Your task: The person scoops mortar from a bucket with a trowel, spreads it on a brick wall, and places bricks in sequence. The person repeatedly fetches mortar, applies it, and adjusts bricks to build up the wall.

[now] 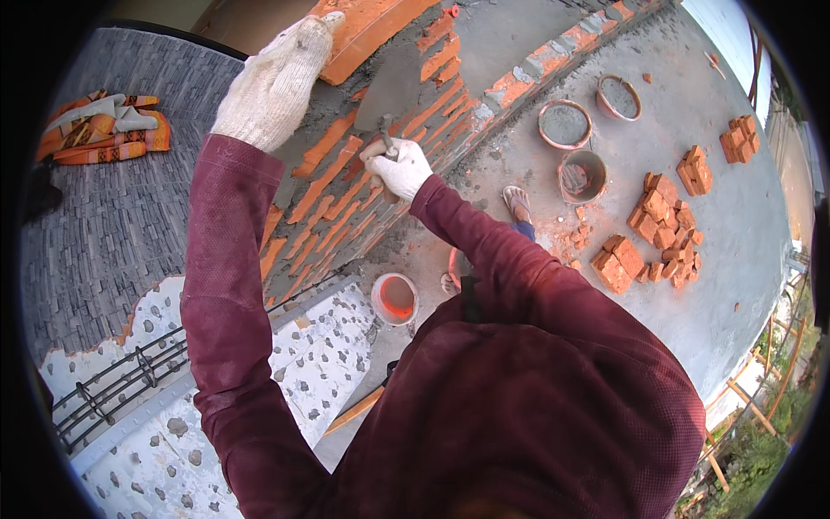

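"Two gloved hands show in the head view. What does each one do?"

"The left hand (275,91) lies against the near end of an orange brick (373,39) at the top. One fingertip reaches over its upper edge, but the other fingers are hidden, so I can't tell whether it grips or merely steadies. The right hand (405,170) is curled tightly about the handle of a trowel (383,101)."

"Where is the trowel, exactly?"

"Just below and right of the brick, its blade over the grey-smeared brickwork (324,183), in front of the person."

"Why hold them so?"

"My reading: the left hand minds the brick's position, leaving the right free to work the blade close by. The handle sits deep in the fist, probably for firm control."

"And the pails (543,137) off to the right?"

"They stand on the floor beside the wall, two of them holding grey mix, perhaps for easy reach. The brick piles (657,206) sit farther out, likely to leave standing room."

"Which way do the things point?"

"The trowel's blade points up the picture, away from the person, its handle back toward the body. The brick's long axis slants from lower left to upper right, roughly along the orange courses."
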A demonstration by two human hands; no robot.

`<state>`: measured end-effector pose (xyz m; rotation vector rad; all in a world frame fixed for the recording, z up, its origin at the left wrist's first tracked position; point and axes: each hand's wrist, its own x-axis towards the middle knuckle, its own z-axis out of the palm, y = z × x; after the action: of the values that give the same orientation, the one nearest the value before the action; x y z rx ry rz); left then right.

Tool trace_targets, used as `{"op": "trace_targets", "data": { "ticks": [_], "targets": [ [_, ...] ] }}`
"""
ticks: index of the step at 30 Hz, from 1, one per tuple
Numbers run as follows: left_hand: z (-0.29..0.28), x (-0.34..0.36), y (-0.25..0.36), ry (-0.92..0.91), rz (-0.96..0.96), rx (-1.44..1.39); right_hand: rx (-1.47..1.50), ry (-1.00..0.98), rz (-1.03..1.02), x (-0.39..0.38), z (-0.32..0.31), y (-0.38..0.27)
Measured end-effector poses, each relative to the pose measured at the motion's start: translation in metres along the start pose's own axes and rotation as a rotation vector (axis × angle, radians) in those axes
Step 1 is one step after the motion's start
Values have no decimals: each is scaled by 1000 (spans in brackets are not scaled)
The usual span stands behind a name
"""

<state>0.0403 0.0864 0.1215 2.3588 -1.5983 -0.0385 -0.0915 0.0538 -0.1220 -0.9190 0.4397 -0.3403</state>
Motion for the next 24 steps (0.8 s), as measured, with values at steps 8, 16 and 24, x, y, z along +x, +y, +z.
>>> {"op": "trace_targets", "data": {
  "ticks": [8, 16, 24],
  "targets": [
    [-7, -3, 40, -41, -88, 13, -1310, 39, -159, 68, -215, -30],
    [-14, 25, 86, -107, -581, -44, -1228, -376, -48, 4, -323, -172],
    [9, 80, 122, -86, -662, 197, -1082, -843, -214, 96, -249, -164]
  ]
}}
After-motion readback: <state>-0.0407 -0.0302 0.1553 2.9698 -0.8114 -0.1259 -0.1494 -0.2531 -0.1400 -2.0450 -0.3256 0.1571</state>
